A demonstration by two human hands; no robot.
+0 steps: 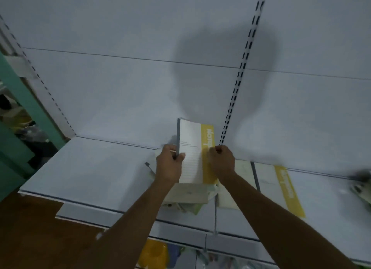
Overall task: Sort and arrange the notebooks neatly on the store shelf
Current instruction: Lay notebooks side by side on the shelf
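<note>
I hold a white notebook with a yellow band and a grey spine [192, 146] upright above the white shelf [96, 168]. My left hand [170, 164] grips its spine edge and my right hand [220, 160] grips its yellow edge. Under my hands lies an untidy pile of notebooks [188, 194]. Another white and yellow notebook [277, 186] lies flat on the shelf to the right, partly behind my right forearm.
The white back panel carries a slotted upright [239, 82] right behind the held notebook. A blurred dark object [361, 180] sits at the shelf's far right. A teal post [26, 100] stands left. Yellow and blue items [156, 252] show on a lower shelf.
</note>
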